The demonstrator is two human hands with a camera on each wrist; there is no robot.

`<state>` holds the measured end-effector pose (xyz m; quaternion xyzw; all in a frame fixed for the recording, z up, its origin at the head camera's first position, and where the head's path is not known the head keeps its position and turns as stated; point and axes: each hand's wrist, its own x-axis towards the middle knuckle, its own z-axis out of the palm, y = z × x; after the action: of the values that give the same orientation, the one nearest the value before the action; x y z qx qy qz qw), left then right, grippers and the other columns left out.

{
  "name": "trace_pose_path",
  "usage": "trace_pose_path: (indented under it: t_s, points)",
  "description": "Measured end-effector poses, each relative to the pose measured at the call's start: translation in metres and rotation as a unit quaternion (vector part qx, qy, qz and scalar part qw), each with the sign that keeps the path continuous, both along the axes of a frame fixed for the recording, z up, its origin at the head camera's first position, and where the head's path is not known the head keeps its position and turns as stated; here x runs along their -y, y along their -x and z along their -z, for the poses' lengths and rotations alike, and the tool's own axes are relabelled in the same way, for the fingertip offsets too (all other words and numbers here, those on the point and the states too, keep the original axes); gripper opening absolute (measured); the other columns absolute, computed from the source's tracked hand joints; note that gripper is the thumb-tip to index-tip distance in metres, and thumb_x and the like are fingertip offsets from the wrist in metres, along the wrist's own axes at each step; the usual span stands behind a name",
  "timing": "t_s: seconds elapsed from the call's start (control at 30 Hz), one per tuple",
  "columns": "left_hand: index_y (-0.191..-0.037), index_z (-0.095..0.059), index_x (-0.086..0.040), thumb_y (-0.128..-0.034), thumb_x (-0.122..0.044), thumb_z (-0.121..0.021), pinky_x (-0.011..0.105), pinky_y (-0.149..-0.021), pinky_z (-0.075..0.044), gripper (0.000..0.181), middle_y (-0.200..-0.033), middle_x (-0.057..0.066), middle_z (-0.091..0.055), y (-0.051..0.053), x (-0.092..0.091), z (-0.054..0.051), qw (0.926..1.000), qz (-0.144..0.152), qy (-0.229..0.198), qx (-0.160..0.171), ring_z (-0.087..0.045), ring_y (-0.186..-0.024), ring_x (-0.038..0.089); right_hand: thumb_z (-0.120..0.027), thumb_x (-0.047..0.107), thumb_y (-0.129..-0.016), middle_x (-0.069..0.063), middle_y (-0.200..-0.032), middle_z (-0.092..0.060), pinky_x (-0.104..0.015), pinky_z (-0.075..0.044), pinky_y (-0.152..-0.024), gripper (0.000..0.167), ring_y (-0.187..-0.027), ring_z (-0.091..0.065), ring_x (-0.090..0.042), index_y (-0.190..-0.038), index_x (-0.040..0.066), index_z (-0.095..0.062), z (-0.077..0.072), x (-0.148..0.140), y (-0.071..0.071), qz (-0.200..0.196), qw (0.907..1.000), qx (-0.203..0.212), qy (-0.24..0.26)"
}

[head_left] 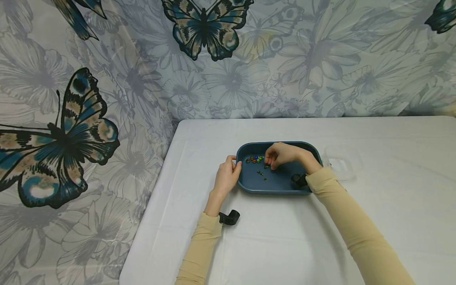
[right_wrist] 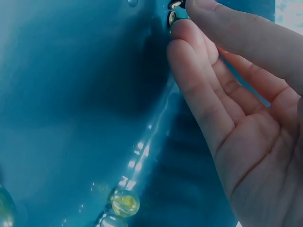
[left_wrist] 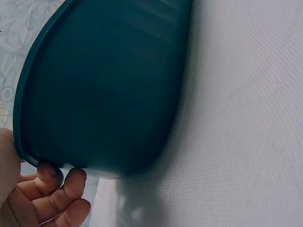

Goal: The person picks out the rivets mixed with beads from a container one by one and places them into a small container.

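A blue tray (head_left: 285, 187) lies on the table, holding several colored glass marbles (head_left: 254, 159) along its far left side and several tiny metal-looking pieces (head_left: 261, 173) nearer the middle. My left hand (head_left: 227, 174) grips the tray's left end, with fingertips (left_wrist: 75, 182) against its outer wall in the left wrist view. Inside the tray, my right hand (head_left: 283, 155) reaches down with thumb and fingertips together. They pinch a small dark shiny piece (right_wrist: 176, 4), partly hidden by the thumb. A clear marble with a yellow swirl (right_wrist: 125, 203) lies below that hand in the right wrist view.
A clear plastic container (head_left: 342, 164) stands to the right of the tray. White cloth covers the table (head_left: 270, 241). Behind and to the left hangs a curtain (head_left: 228, 83) with butterflies and flowers.
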<state>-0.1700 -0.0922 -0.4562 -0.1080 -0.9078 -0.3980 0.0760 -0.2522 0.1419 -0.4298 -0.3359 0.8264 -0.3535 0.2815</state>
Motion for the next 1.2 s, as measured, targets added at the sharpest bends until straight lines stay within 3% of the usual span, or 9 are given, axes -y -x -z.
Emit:
trace_pose_path:
  t_s: [0.67,1.2]
  points:
    - [-0.114,-0.054,0.007,-0.0949,-0.015,-0.052,0.02,-0.046,-0.029,0.03,-0.053,-0.005,-0.037,0.0,0.0,0.0,1.0,0.001,0.0,-0.006,-0.032,-0.043,0.006,-0.073,-0.002,-0.073,-0.005,-0.079,-0.062,-0.031,-0.048,-0.066,0.014,-0.07,-0.057,-0.015,-0.085,-0.002,-0.064,0.007,0.005,0.004,-0.011,0.9994,-0.007,-0.031]
    - [-0.114,-0.054,0.006,-0.095,-0.016,-0.052,0.02,-0.045,-0.028,0.03,-0.053,-0.004,-0.038,0.001,0.0,0.001,1.0,-0.002,0.004,0.001,-0.032,-0.043,0.006,-0.073,-0.002,-0.074,-0.003,-0.072,-0.061,-0.031,-0.046,-0.062,0.011,-0.065,-0.056,-0.015,-0.081,-0.002,-0.064,0.012,0.004,0.004,0.001,0.9998,0.016,-0.012]
